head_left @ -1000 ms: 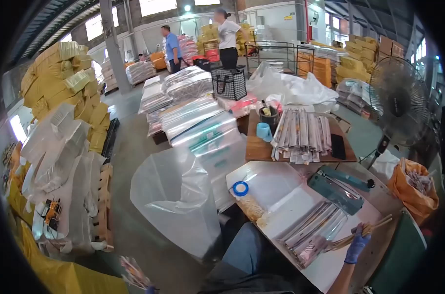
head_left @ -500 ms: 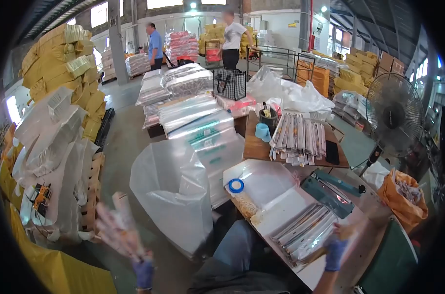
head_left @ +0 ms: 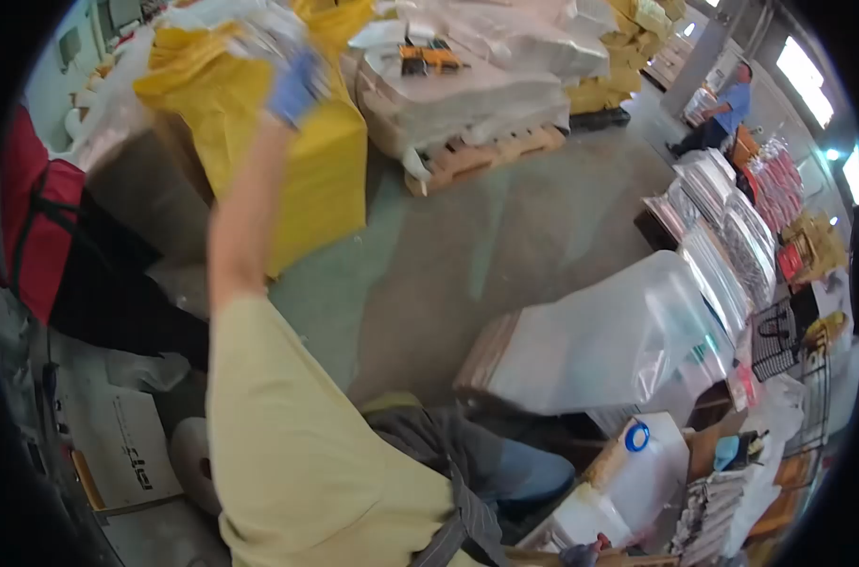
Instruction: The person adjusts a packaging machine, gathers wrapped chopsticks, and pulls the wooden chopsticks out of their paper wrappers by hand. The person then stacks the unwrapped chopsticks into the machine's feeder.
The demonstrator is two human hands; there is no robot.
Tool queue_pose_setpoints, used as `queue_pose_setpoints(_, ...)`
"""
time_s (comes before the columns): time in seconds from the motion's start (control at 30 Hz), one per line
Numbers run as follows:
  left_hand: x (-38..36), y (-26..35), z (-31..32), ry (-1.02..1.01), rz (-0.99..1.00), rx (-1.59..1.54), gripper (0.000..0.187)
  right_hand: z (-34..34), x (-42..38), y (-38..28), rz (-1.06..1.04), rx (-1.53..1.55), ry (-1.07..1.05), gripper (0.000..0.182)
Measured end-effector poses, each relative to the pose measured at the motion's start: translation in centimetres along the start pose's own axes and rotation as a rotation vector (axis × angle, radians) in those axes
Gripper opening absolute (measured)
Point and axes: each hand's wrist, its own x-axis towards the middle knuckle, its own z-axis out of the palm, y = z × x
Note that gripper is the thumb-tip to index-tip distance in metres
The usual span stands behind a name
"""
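Note:
My left arm stretches out to the upper left. Its blue-gloved hand (head_left: 299, 87), smeared by motion, is over the mouth of a big yellow sack (head_left: 321, 180). Pale, silvery packets (head_left: 264, 36) show at the sack's top, right by the fingers; I cannot tell whether the hand still grips any. At the bottom edge, a bluish glove with a reddish tip, my right hand (head_left: 583, 551), lies low beside the white worktable (head_left: 628, 482), its fingers mostly hidden. A blue tape roll (head_left: 636, 436) rests on that table.
Clear plastic sheeting (head_left: 581, 340) stands between the table and the floor (head_left: 448, 255). Beyond the sack, a wrapped load with an orange tool (head_left: 429, 60) sits on a wooden pallet (head_left: 486, 159). A person in blue (head_left: 729, 109) is far right. A white box (head_left: 118, 435) stands lower left.
The view has swung left and down. My left hand, which held a bundle of long packets over the floor, has moved to the yellow sack. My right hand has dropped to the bottom edge.

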Motion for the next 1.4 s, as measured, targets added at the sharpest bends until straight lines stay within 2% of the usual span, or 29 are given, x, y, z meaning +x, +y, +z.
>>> queue_pose_setpoints(0.03,4.5,4.6,-3.2,-0.356,-0.325,-0.316,0.017,0.2,-0.1,0.2,0.003,0.010,-0.001,0.022)
queue_pose_setpoints(0.07,6.6,7.9,-4.5,-0.348,-0.115,-0.093,0.017,0.2,0.0,0.0,-0.003,0.027,-0.014,0.021)
queue_pose_setpoints(0.1,7.6,11.8,-5.5,-0.392,-0.190,-0.092,0.015,-0.6,-0.2,0.1,0.001,0.062,-0.026,0.021)
queue_pose_setpoints(0.13,8.7,13.1,-6.6,-0.289,-0.127,-0.031,0.010,-0.7,-0.1,0.0,0.016,0.087,-0.042,0.021)
queue_pose_setpoints(0.2,7.3,9.4,-4.9,-0.147,0.000,0.147,0.011,-0.3,-0.2,0.2,0.027,0.163,-0.070,0.020)
queue_pose_setpoints(0.27,1.5,-0.9,0.8,-0.280,-0.060,0.320,0.021,0.4,-0.2,1.0,0.061,0.238,-0.131,0.020)
queue_pose_setpoints(0.3,-6.1,-4.5,6.6,-0.446,-0.544,-0.259,0.017,1.4,-0.4,1.0,0.083,0.256,-0.157,0.020)
queue_pose_setpoints(0.33,-13.7,-8.1,12.4,-0.357,-1.111,-0.705,0.013,2.2,-0.9,0.6,0.131,0.175,-0.132,0.021)
queue_pose_setpoints(0.37,-19.5,-11.5,14.1,-0.700,-1.037,-0.242,0.016,3.3,-1.3,-0.2,0.181,0.096,-0.111,0.022)
queue_pose_setpoints(0.4,-25.4,-15.0,15.7,-1.045,-0.869,0.202,0.021,2.9,-1.6,0.4,0.173,0.140,-0.109,0.023)
queue_pose_setpoints(0.47,-36.0,-22.6,16.5,-1.633,-1.117,0.383,0.035,1.5,-2.3,0.5,0.082,0.133,-0.078,0.023)
queue_pose_setpoints(0.5,-39.2,-12.9,25.4,-1.723,-1.293,0.481,0.034,1.2,-2.6,-0.1,0.050,0.145,0.022,0.020)
queue_pose_setpoints(0.57,-45.5,-19.3,22.9,-1.984,-1.320,0.010,0.055,0.7,-3.7,-1.3,0.044,0.134,0.163,0.014)
queue_pose_setpoints(0.6,-46.5,-19.5,22.5,-1.943,-1.483,0.067,0.053,0.9,-4.0,-2.3,0.105,0.073,0.163,0.015)
queue_pose_setpoints(0.67,-47.7,-19.7,22.5,-1.819,-1.766,0.199,0.048,0.0,-4.1,0.0,0.043,0.076,0.177,0.019)
queue_pose_setpoints(0.73,-48.4,-20.1,22.2,-1.881,-1.448,0.102,0.043,-0.3,-2.7,2.3,-0.056,0.154,0.122,0.022)
queue_pose_setpoints(0.77,-48.4,-20.1,21.8,-1.893,-1.295,0.065,0.041,-0.7,-2.3,2.6,-0.030,0.263,0.096,0.020)
queue_pose_setpoints(0.83,-47.4,-22.6,20.5,-1.876,-1.754,-0.157,0.043,-0.7,-2.3,2.3,0.049,0.493,0.056,0.017)
queue_pose_setpoints(0.87,-46.7,-22.1,20.6,-1.831,-1.990,-0.281,0.044,0.1,-1.9,1.5,0.091,0.544,0.176,0.020)
queue_pose_setpoints(0.97,-46.4,-18.1,21.6,-1.555,-2.048,0.144,0.044,-3.0,-0.8,3.3,0.120,0.619,-0.152,0.020)
queue_pose_setpoints(1.0,-46.6,-17.5,21.9,-1.538,-2.040,0.148,0.045,-2.8,-1.1,2.6,0.055,0.446,-0.049,0.017)
queue_pose_setpoints(1.13,-46.1,-17.1,21.9,-1.549,-2.037,0.237,0.045,-2.6,-2.5,-1.5,0.049,-0.116,0.169,0.013)
queue_pose_setpoints(1.27,-46.8,-18.3,21.6,-1.643,-1.999,0.275,0.044,-4.4,-2.8,-0.6,-0.063,-0.431,0.202,0.013)
queue_pose_setpoints(1.3,-47.2,-19.0,21.4,-1.662,-1.985,0.284,0.044,-4.7,-3.0,0.0,-0.165,-0.620,0.192,0.014)
queue_pose_setpoints(1.37,-48.2,-20.9,21.0,-1.833,-1.895,0.236,0.041,-5.1,-3.1,0.7,-0.375,-0.997,0.168,0.016)
queue_pose_setpoints(1.4,-48.7,-21.5,21.1,-1.918,-1.867,0.221,0.039,-4.2,-3.4,0.4,-0.405,-1.241,0.142,0.018)
